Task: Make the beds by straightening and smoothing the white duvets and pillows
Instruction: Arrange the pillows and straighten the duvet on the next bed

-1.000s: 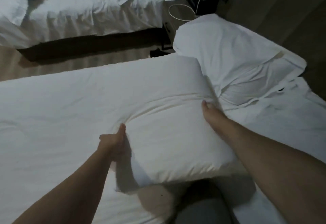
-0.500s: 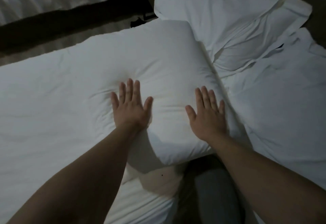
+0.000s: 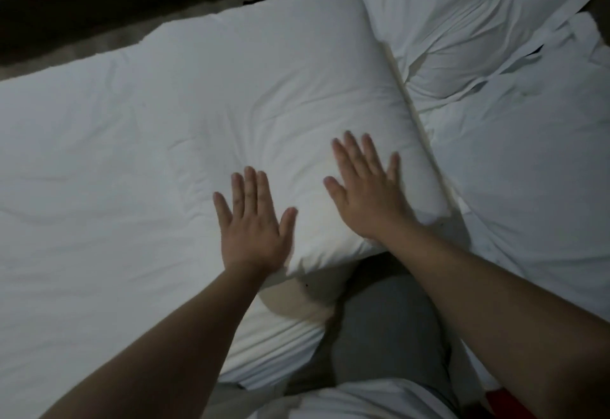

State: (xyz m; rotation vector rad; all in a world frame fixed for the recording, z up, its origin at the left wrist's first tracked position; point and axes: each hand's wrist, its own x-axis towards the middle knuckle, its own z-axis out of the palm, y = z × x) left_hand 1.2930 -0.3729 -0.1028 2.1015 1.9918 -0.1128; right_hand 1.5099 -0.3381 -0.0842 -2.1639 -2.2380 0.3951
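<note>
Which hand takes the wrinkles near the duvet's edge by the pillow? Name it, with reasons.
Right. The right hand lies flat on the duvet beside that edge, the wrinkles just ahead of it. The left hand, also flat, sits farther back and away from the edge.

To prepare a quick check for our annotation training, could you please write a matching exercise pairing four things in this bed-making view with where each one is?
Things: 1 left hand; 2 right hand; 3 creased pillow; 4 grey trouser leg.
Places: A bottom centre, below the duvet's near edge; B flat on the duvet, by its right edge; C top right, untouched; D flat on the duvet, lower and further left.
Pairs: 1-D, 2-B, 3-C, 4-A.
</note>
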